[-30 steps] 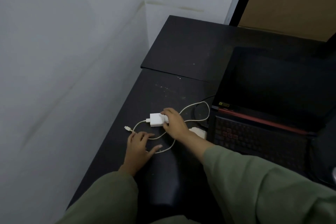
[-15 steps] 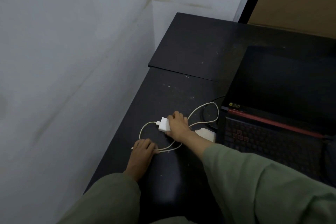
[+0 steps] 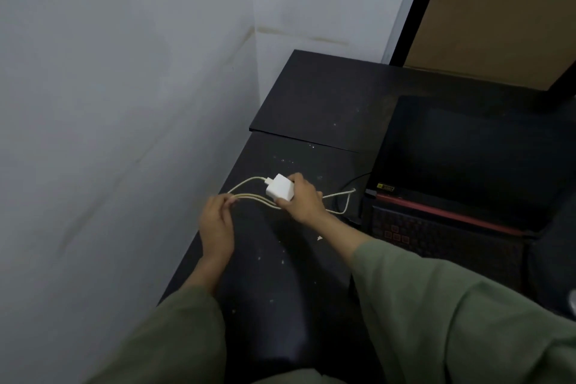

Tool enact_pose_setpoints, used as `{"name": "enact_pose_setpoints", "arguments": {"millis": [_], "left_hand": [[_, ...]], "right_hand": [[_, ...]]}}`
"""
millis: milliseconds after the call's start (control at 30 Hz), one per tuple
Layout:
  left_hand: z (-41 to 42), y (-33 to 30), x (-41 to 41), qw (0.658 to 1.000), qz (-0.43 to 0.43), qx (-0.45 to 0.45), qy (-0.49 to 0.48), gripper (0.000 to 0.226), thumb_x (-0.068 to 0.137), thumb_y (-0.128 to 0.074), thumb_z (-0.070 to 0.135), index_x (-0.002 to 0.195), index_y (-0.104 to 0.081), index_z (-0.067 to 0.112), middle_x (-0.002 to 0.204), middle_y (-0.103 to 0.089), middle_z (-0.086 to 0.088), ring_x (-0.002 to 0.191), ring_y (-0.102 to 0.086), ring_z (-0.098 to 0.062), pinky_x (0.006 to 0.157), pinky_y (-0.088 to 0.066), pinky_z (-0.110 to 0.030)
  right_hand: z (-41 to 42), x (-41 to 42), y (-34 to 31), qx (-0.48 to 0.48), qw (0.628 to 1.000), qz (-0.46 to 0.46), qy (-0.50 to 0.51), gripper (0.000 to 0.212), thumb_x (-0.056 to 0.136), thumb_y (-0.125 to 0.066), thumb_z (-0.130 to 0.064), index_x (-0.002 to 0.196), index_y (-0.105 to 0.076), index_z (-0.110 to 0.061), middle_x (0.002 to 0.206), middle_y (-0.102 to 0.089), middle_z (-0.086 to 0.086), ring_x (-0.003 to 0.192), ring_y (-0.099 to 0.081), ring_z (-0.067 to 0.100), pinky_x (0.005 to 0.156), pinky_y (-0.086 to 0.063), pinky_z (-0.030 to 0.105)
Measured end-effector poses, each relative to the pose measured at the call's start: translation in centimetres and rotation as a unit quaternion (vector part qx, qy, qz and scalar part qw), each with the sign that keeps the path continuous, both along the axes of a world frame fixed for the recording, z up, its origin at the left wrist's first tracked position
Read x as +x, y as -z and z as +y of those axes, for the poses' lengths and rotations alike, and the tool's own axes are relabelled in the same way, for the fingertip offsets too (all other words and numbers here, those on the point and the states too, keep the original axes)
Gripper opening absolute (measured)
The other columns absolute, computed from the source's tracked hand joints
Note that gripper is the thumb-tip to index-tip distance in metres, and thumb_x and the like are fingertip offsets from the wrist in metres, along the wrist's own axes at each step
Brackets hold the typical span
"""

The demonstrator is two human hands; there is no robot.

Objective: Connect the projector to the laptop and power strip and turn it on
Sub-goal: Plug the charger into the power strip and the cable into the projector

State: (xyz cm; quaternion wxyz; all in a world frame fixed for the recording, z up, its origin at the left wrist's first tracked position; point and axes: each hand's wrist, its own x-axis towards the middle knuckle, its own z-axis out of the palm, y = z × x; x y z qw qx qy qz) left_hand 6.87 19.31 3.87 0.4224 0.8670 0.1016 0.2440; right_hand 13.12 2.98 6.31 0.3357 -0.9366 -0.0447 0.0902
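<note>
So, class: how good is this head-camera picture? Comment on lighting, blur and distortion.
Head view: dim, flat light, so the black desk and laptop lose detail; only the white charger stands out. Head view: slightly soft around the left hand. Head view: wide-angle lens tilts the wall corner.

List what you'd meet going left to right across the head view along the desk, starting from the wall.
wall → left hand → white charger → right hand → free end of the white cable → laptop
</note>
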Motion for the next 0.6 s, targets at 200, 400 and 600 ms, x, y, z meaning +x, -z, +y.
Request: {"name": "enact_pose_setpoints", "arguments": {"millis": [200,400,600], "left_hand": [[-3.0,-3.4,2.1,0.995,-0.042,-0.088,0.019,0.015,0.091,-0.052,0.004,0.094,-0.066,-0.002,0.103,-0.058,-0.021,0.091,-0.052,-0.017,0.079,-0.035,-0.008],[-8.1,-7.3,4.8,0.946,-0.002,-0.285,0.156,0.020,0.094,-0.046,0.004,0.105,-0.061,-0.001,0.099,-0.064,-0.016,0.079,-0.067,-0.013,0.077,-0.057,-0.022],[-14.3,-11.4,6.7,0.881,0.035,-0.342,0.325,0.018,0.091,-0.051,0.000,0.103,-0.064,0.000,0.089,-0.068,-0.006,0.079,-0.069,-0.005,0.073,-0.055,-0.013]], "right_hand": [[-3.2,0.0,-3.0,0.146,0.982,-0.009,0.117,0.052,0.078,-0.072,-0.025,0.119,-0.045,-0.009,0.125,-0.055,0.013,0.111,-0.055,0.028,0.090,-0.050,0.044],[-8.8,0.0,-6.5,0.270,0.934,-0.046,0.228,0.050,0.078,-0.073,-0.027,0.118,-0.049,-0.009,0.121,-0.057,0.009,0.095,-0.054,0.016,0.059,-0.041,0.017],[-14.8,-0.4,-9.9,0.321,0.886,-0.101,0.317,0.051,0.079,-0.073,-0.026,0.120,-0.050,-0.007,0.119,-0.060,0.012,0.103,-0.060,0.026,0.081,-0.050,0.035]]}}
